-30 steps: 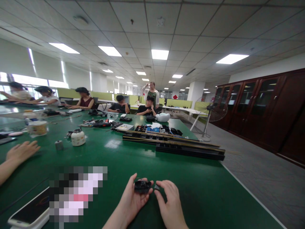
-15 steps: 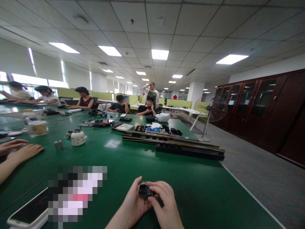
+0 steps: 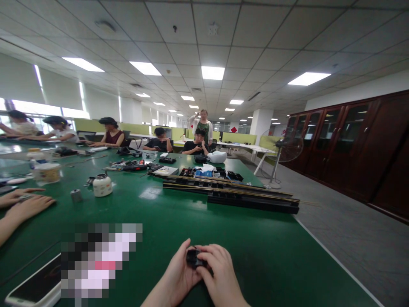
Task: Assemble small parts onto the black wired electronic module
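A small black plastic part [image 3: 192, 257], boxy with a hollow in its face, is held between my two hands above the green table [image 3: 134, 238]. My left hand [image 3: 180, 270] is curled under and around its left side, thumb up beside it. From the right, my right hand [image 3: 219, 266] grips the part with thumb and fingers, its fingertips lying over the front. The fingers hide much of the part, so its exact kind does not show. To the left lies a phone [image 3: 35, 281] in a white case, partly covered by pixelation.
Long black rails with thin brass-coloured rods [image 3: 252, 202] lie ahead. A white jar [image 3: 102, 186], a grey metal cylinder [image 3: 76, 195] and a plastic tub [image 3: 47, 172] stand to the left, near a co-worker's hands [image 3: 30, 209]. Tools [image 3: 129, 165] lie farther back; several people sit beyond.
The fingers of my right hand have shifted over the black part and cover more of its face. The view has moved slightly; both hands still hold the part.
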{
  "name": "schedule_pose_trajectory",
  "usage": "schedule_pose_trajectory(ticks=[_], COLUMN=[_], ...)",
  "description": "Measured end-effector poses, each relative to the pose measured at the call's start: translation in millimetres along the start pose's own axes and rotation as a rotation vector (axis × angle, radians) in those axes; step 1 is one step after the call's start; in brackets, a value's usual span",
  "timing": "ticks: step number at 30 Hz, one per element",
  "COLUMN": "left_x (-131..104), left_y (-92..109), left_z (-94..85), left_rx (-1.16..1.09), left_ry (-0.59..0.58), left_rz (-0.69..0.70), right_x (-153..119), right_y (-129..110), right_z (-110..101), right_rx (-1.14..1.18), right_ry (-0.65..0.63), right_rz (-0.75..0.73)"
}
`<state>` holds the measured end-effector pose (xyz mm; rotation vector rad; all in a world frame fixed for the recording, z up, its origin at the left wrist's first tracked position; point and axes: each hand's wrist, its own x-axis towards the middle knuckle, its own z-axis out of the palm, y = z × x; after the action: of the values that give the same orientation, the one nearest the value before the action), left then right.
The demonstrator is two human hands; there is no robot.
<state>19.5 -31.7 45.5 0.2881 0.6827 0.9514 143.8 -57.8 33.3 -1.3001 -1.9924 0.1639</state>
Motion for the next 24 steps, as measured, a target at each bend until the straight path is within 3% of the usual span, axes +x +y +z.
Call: schedule_pose_trajectory(ticks=[24], left_x=[7], left_y=[2], left_z=[-10.3], left_rx=[0.030], left_ry=[-0.025], left_rz=[-0.033], right_x=[-1], right_y=[1], right_z=[5], right_rx=[0.127], right_ry=[0.020], right_rz=[0.062])
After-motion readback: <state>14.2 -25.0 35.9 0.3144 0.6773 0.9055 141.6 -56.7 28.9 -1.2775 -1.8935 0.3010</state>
